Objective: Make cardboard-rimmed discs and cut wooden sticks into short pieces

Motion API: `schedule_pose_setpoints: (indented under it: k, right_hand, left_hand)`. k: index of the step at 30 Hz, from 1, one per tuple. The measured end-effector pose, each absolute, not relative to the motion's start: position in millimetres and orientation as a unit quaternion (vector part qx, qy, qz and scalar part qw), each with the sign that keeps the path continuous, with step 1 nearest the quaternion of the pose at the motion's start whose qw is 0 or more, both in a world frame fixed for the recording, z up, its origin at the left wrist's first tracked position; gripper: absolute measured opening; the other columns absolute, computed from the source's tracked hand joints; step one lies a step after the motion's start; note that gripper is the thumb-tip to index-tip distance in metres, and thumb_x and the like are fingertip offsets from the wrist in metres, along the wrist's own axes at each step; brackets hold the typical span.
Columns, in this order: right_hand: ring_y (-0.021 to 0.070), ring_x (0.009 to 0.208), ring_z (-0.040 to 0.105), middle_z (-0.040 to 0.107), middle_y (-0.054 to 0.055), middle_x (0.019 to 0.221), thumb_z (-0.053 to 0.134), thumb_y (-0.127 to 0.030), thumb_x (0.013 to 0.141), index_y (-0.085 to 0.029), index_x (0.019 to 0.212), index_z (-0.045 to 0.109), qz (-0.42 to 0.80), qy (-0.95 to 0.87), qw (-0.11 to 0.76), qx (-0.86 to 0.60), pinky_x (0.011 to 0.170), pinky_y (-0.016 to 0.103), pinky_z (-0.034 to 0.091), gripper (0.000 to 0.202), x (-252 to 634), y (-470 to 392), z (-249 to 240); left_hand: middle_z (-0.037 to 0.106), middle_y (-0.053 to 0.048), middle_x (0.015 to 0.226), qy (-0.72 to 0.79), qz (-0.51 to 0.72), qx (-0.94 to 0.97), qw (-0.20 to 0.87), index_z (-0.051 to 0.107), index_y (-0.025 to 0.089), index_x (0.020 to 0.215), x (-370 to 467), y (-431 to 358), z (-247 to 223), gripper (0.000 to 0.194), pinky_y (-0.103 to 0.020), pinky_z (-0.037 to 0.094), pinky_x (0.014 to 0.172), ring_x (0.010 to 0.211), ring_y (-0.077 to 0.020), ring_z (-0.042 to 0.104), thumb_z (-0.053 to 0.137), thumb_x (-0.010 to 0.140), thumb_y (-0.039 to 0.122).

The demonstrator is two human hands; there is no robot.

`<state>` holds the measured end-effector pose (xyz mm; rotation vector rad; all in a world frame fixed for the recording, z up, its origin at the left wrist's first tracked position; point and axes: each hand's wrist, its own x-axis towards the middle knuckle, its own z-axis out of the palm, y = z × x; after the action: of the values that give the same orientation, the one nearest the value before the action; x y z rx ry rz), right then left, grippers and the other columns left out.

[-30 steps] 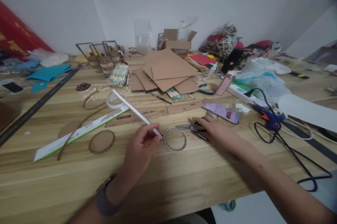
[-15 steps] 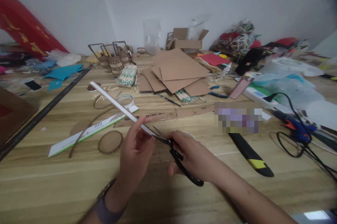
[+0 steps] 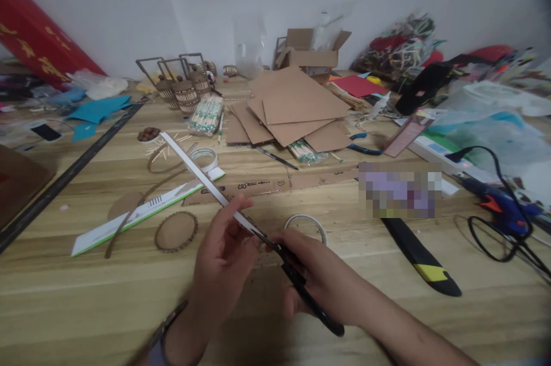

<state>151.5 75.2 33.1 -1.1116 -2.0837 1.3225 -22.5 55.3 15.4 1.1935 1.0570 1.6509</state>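
My left hand pinches a long, narrow white strip near its lower end; the strip slants up to the left. In my right hand is a pair of black-handled scissors. The scissors' blades meet the strip's near end, close to my left fingertips; whether they have cut through I cannot tell. Just beyond my right hand a white ring, perhaps a tape roll, lies on the table. Left of my left hand rests a round cardboard disc with a ridged brown edge.
Behind lie a white board with a green edge, stacked cardboard sheets, bundled sticks and small barrel-like models. To the right are a black-and-yellow handled tool and a blue glue gun with a looping cord.
The scissor blades have come together at the strip's end, and the handles have swung lower. The view has shifted slightly, baring more of the white ring beyond my right hand.
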Motion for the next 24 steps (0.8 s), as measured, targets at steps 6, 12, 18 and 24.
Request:
schedule_pose_setpoints:
  k: [6, 12, 18, 24]
  right_hand:
    - [0.0167, 0.069, 0.053, 0.058, -0.002, 0.077, 0.085, -0.049, 0.067, -0.020, 0.099, 0.065, 0.466, -0.755, 0.232, -0.398, 0.060, 0.025, 0.039, 0.048, 150.8, 73.7, 29.0]
    - [0.0143, 0.063, 0.046, 0.051, -0.004, 0.070, 0.078, -0.062, 0.070, -0.019, 0.086, 0.062, 0.460, -0.759, 0.245, -0.391, 0.056, 0.024, 0.035, 0.048, 149.1, 73.8, 26.6]
    - [0.0124, 0.059, 0.042, 0.049, -0.005, 0.067, 0.073, -0.066, 0.073, -0.018, 0.086, 0.061, 0.446, -0.766, 0.256, -0.385, 0.053, 0.023, 0.032, 0.051, 148.4, 73.1, 26.3]
    - [0.0121, 0.058, 0.044, 0.050, -0.005, 0.065, 0.076, -0.063, 0.073, -0.018, 0.086, 0.062, 0.408, -0.785, 0.249, -0.395, 0.053, 0.023, 0.034, 0.049, 147.9, 71.5, 20.7]
  left_hand:
    - [0.068, -0.004, 0.126, 0.435, 0.633, 0.475, 0.429, 0.062, 0.033, 0.125, -25.7, 54.0, 9.6, 0.046, -0.026, 0.061, 0.072, 0.091, -0.0164, 0.071, 0.070, 0.084, 0.015]
    - [0.068, -0.005, 0.128, 0.445, 0.619, 0.483, 0.431, 0.061, 0.033, 0.127, -28.7, 53.0, 9.6, 0.046, -0.027, 0.062, 0.070, 0.088, -0.0173, 0.071, 0.071, 0.084, 0.017]
    - [0.070, -0.002, 0.123, 0.423, 0.646, 0.467, 0.431, 0.064, 0.035, 0.123, -23.6, 53.8, 13.9, 0.046, -0.023, 0.061, 0.068, 0.086, -0.0149, 0.071, 0.071, 0.083, 0.014]
    - [0.068, -0.004, 0.127, 0.446, 0.620, 0.482, 0.430, 0.061, 0.034, 0.128, -28.0, 53.1, 10.1, 0.050, -0.028, 0.062, 0.070, 0.089, -0.0180, 0.072, 0.070, 0.083, 0.015]
